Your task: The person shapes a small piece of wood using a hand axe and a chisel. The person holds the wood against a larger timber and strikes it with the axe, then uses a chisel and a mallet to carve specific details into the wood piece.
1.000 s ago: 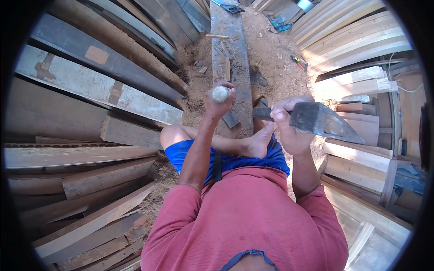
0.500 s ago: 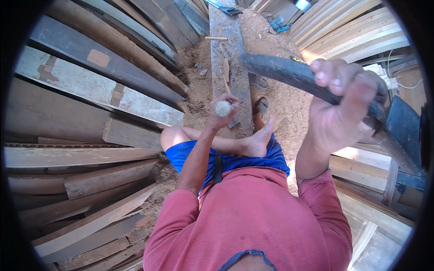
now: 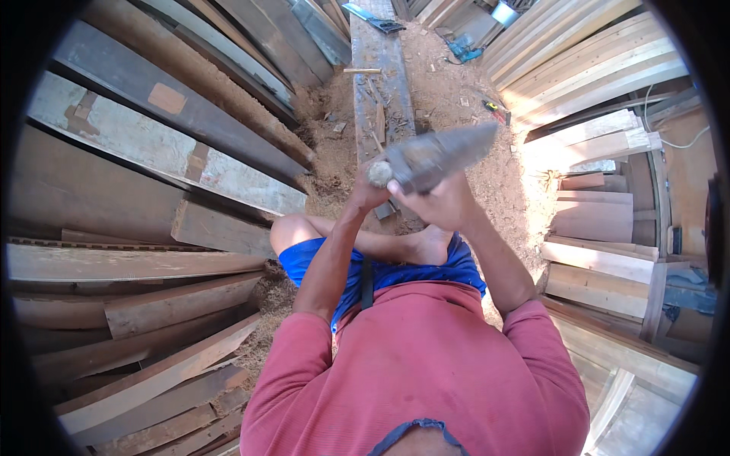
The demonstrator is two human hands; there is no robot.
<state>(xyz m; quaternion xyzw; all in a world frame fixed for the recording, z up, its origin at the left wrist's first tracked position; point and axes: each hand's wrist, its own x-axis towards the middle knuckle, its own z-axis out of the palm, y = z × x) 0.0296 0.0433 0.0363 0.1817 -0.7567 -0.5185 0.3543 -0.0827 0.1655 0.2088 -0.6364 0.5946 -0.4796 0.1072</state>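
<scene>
My left hand is closed round an upright tool with a round, pale, battered end, which looks like a chisel handle. It is held above a long worn plank. A flat piece of metal shows just below that hand. Close beside it on the right, my right hand is closed on a heavy dark tool with a broad wedge-shaped end, smeared by motion; I cannot make out its exact kind. This tool overlaps the pale end in view, and whether they touch is unclear.
A handsaw lies at the plank's far end, with a thin wood strip nearer. A teal power tool and a small yellow-and-black tool rest on the sawdust-covered floor. Boards are stacked on the left and timber on the right.
My right hand has swung the dark tool from high on the right down and leftward to beside my left hand. My left hand has barely moved.
</scene>
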